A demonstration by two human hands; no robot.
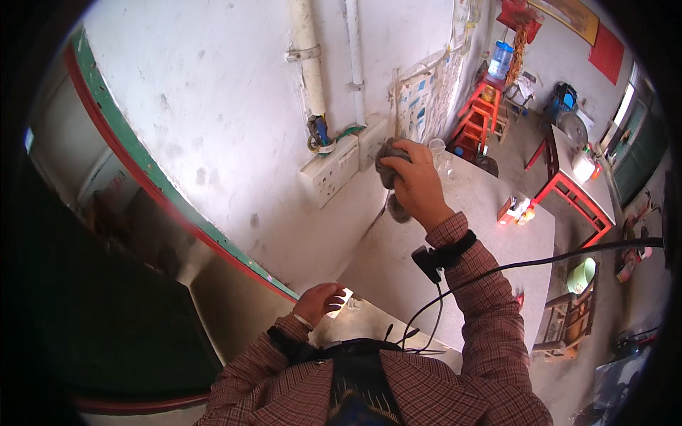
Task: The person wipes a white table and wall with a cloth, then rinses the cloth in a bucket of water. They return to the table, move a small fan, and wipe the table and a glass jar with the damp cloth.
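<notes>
My right hand (421,178) grips a crumpled grey-brown cloth (391,162), one part of which hangs below the fingers. The cloth is at the right end of a white electrical socket and switch box (337,169) on the wall; whether it touches the box I cannot tell. Coloured wires (321,137) come out of a pipe just above the box. My left hand (319,302) is low in front of me, near the table corner, fingers slightly bent and apart, holding nothing visible. A grey-topped table (495,234) lies below the right forearm.
A clear plastic cup (437,146) and a small red box (506,210) stand on the table. A black cable (511,264) crosses over my right sleeve. The green and red door frame (160,186) is at left. Beyond the table are red stools (477,120), a wooden chair (570,325) and another table (578,165).
</notes>
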